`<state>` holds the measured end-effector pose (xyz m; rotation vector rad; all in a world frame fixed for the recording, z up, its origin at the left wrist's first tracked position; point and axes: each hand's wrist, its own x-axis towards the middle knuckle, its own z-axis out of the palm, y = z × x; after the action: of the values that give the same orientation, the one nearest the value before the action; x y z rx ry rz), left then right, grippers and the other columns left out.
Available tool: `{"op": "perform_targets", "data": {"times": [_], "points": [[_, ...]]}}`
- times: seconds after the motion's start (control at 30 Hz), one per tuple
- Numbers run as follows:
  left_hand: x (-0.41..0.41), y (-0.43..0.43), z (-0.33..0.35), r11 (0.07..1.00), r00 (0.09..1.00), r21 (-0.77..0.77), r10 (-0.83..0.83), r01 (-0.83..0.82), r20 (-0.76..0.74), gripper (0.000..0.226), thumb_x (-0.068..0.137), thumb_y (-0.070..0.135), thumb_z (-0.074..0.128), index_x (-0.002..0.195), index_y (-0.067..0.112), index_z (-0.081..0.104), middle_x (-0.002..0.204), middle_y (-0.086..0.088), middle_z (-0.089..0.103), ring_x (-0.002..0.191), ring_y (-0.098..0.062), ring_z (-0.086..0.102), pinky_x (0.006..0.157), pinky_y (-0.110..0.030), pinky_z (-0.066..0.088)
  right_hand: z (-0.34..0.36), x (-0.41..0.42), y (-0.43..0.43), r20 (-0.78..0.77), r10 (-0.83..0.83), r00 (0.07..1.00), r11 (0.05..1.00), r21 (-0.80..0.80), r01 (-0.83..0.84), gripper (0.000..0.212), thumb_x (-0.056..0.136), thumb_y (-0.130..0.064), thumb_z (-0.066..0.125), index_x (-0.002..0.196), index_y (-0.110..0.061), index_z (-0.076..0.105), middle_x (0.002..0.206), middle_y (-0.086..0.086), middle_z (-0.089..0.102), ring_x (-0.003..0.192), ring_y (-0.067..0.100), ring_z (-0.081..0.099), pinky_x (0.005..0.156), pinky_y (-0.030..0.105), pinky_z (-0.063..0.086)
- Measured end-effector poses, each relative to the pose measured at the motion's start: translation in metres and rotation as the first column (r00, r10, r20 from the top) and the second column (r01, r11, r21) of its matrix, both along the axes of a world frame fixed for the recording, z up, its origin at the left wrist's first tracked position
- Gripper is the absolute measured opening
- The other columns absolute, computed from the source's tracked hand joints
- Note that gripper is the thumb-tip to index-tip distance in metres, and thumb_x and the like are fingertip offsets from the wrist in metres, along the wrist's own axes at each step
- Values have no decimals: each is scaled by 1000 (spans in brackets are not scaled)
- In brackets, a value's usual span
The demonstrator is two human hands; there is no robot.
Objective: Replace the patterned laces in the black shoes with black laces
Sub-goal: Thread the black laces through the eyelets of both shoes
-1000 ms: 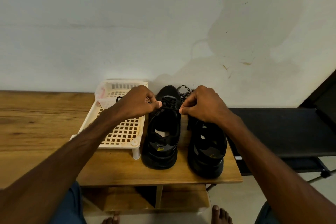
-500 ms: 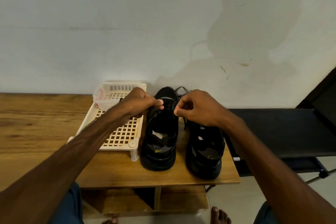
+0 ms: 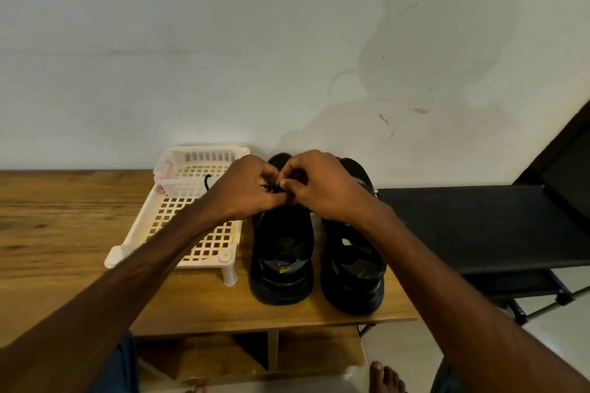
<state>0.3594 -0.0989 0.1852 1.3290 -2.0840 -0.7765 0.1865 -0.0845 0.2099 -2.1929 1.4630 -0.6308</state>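
Observation:
Two black shoes stand side by side on the wooden table, heels toward me: the left shoe [image 3: 281, 252] and the right shoe [image 3: 354, 268]. My left hand [image 3: 249, 188] and my right hand [image 3: 322, 188] meet over the front of the left shoe. Both pinch the ends of a black lace [image 3: 271, 187] between fingers and thumb. The lacing below is hidden by my hands. A short bit of another black lace [image 3: 207, 182] shows in the tray. The patterned lace behind the shoes is hidden now.
A cream plastic lattice tray [image 3: 191, 220] on short legs stands left of the shoes, with a small clear basket [image 3: 178, 169] at its far end. The table [image 3: 64, 233] ends just right of the right shoe. A black bench [image 3: 479, 226] stands beyond it. The wall is close behind.
My hands were apart, each pulling a lace end sideways; now they have come together over the left shoe's front and pinch the lace between them.

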Motion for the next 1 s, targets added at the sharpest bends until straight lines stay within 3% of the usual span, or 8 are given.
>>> {"op": "perform_targets", "data": {"times": [0.13, 0.3, 0.4, 0.5, 0.6, 0.7, 0.87, 1.0], "points": [[-7, 2, -4, 993, 999, -109, 39, -36, 21, 19, 81, 23, 73, 64, 19, 67, 54, -1, 61, 49, -9, 55, 50, -21, 40, 5, -2, 4, -24, 49, 999, 998, -41, -50, 27, 95, -1, 62, 105, -17, 80, 107, -3, 76, 99, 11, 68, 86, 19, 52], [-10, 2, -3, 984, 995, -166, 76, -63, 70, 12, 81, 20, 75, 74, 29, 70, 59, 13, 61, 59, 0, 61, 53, -10, 36, 10, -11, 4, 4, -16, 1000, 993, -120, 17, 24, 90, -4, 71, 101, -22, 83, 97, -8, 78, 72, -1, 66, 73, 15, 55], [-11, 3, -4, 973, 991, -212, 105, -86, 80, 3, 78, 28, 74, 80, 29, 74, 71, 16, 68, 66, 1, 63, 62, -20, 48, 8, -18, 0, 20, -52, 998, 989, -141, 54, 19, 88, -8, 77, 100, -22, 82, 94, -6, 78, 83, 3, 71, 83, 24, 60], [-15, 7, -7, 956, 985, -264, 154, -128, 82, 23, 70, 35, 65, 87, 27, 78, 77, 13, 72, 69, -6, 67, 68, -29, 59, -1, -17, -6, 25, -99, 995, 987, -127, 102, 18, 91, -11, 75, 106, -19, 80, 97, -4, 78, 79, 1, 69, 79, 17, 57], [-19, 10, -7, 915, 966, -375, 218, -153, 139, 25, 67, 35, 60, 82, 26, 77, 62, 11, 64, 56, -10, 61, 58, -26, 53, -10, -12, -9, 40, -90, 995, 994, -52, 92, 18, 95, -8, 68, 105, -17, 81, 98, -2, 77, 67, -6, 62, 64, 3, 45], [-21, 13, -10, 859, 952, -484, 267, -167, 147, 19, 67, 34, 63, 77, 24, 76, 55, 6, 63, 51, -15, 60, 55, -26, 50, -15, -12, -12, 111, -78, 991, 997, 26, 76, 18, 97, -7, 66, 104, -16, 80, 96, -3, 77, 82, 1, 67, 70, 10, 48], [-24, 15, -16, 817, 951, -566, 255, -114, 176, 12, 77, 28, 67, 75, 19, 74, 54, 4, 60, 48, -16, 57, 50, -27, 46, -16, -18, -15, 243, -113, 963, 987, 135, 81, 15, 97, -8, 67, 102, -13, 80, 85, -4, 74, 57, -6, 61, 57, 13, 47], [-23, 17, -15, 802, 958, -592, 222, -74, 181, 18, 84, 30, 63, 81, 20, 78, 60, 3, 66, 53, -17, 61, 51, -32, 50, -17, -24, -18, 253, -162, 954, 971, 212, 108, 13, 96, -8, 68, 99, -11, 80, 77, -12, 72, 65, 12, 65, 56, 18, 53]]}}
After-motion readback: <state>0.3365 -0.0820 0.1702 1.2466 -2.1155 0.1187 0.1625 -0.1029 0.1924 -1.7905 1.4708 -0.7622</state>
